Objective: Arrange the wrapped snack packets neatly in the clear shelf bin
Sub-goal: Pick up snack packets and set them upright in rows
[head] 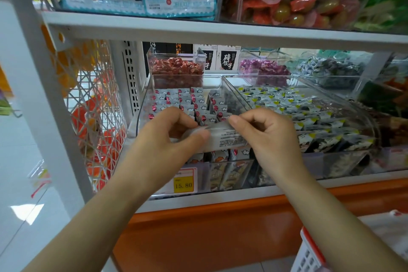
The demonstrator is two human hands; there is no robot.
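Head camera is catching the left hand (174, 130) and right hand (267, 137), fingers curled, each pinching one end of a white packet (227, 137) at the front of the clear bin (141, 115). Keeping it level and upright is looking wise for slotting beside the standing rows (187, 100).

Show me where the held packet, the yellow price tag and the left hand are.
held packet (229, 138): head view, its printed face between the hands.
yellow price tag (183, 184): head view, the printed number.
left hand (170, 137): head view, middle of the hand.
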